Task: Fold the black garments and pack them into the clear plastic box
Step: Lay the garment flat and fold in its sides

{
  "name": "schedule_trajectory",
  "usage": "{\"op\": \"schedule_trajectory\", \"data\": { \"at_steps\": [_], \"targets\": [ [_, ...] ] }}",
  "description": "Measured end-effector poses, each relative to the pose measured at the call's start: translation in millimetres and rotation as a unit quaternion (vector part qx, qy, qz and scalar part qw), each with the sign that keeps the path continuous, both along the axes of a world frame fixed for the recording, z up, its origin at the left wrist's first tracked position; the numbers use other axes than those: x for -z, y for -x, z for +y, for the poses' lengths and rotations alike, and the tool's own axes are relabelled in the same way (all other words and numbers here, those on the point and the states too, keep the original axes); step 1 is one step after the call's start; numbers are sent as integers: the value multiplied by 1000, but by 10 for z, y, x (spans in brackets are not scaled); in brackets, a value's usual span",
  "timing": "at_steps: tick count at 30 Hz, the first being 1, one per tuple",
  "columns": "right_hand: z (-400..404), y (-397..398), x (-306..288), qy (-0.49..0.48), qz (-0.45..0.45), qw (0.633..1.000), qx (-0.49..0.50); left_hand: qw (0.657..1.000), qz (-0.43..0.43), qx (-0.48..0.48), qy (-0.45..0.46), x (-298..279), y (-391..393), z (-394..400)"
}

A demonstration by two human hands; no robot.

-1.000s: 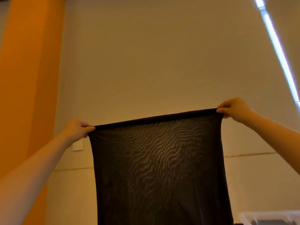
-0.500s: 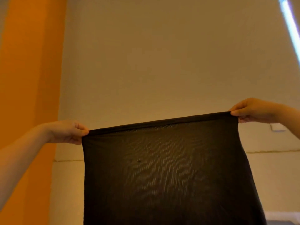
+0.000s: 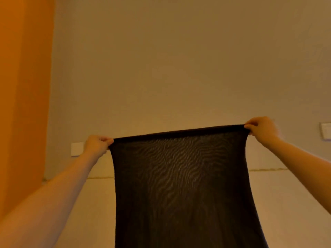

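sheer black garment [image 3: 180, 178] hangs stretched between left hand [image 3: 96, 144] and right hand [image 3: 260, 127], each pinching a top corner; pre-fold spread, next probably lay flat and fold.

Two bare forearms, entering from the lower left and the right edge of the frame. No sleeves, cuffs or gloves anywhere along the visible length, from the frame edges up to the wrists. No watch, bracelet or ring to be seen on either wrist or on the visible knuckles. Left hand [image 3: 97, 144] at centre left, right hand [image 3: 260, 127] at centre right, both uncovered. Nails too small and blurred to tell. Left forearm broad and close at the lower left corner, narrowing toward the wrist; right forearm cut off by the right edge.
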State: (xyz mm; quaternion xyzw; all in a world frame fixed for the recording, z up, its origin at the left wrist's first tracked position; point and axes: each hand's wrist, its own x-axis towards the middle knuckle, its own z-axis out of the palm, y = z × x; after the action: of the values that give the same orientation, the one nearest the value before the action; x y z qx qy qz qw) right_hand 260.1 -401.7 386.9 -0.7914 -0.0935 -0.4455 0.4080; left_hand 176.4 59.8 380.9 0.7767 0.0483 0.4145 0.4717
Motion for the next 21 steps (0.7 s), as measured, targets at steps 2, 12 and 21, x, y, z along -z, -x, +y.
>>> {"op": "schedule_trajectory", "data": {
  "at_steps": [2,12,21],
  "targets": [
    [31,55,-166,-23,-47,999,-4,998,-65,-11,3,-115,-28,-27],
    [-106,862,-5,21,-53,995,-85,990,-100,79,53,222,715,48],
    [-183,1849,1705,-67,135,930,-336,951,-46,142,272,2076,1719,-229]
  ]
}}
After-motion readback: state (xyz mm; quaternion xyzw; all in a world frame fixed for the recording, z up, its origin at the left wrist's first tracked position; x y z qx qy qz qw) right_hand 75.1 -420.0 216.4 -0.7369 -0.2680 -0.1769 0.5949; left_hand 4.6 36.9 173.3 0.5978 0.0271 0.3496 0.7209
